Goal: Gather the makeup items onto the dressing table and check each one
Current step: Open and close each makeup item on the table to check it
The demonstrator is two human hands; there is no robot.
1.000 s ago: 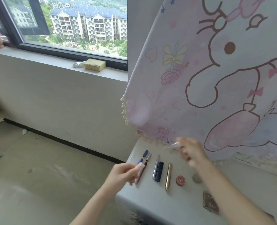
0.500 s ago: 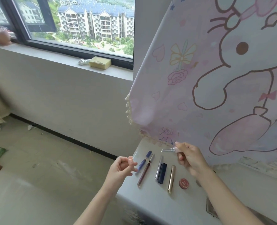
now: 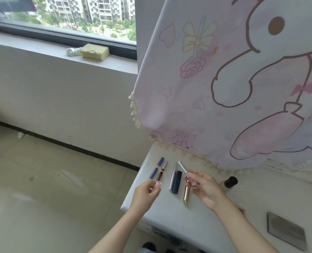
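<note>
Table [image 3: 171, 216] bore a row of makeup sticks [image 3: 176, 181] near its left edge — both hands hovered just above it. The right hand [image 3: 206, 189] curled its fingers round a silver-tipped pink tube [image 3: 183, 168], tip angled up-left; the left hand [image 3: 146, 193] pinched a small pink cap [image 3: 158, 183] in its fingers, just apart from the tube.

table [image 3: 169, 218]: smooth white top, faint sheen;
curtain [image 3: 224, 92]: soft printed cloth, tasselled edge;
gold tube [image 3: 186, 194]: shiny, metallic;
silver cap [image 3: 182, 167]: ribbed, metallic;
sponge [image 3: 94, 52]: rough, porous foam;
floor [image 3: 60, 189]: matt, dusty
</note>
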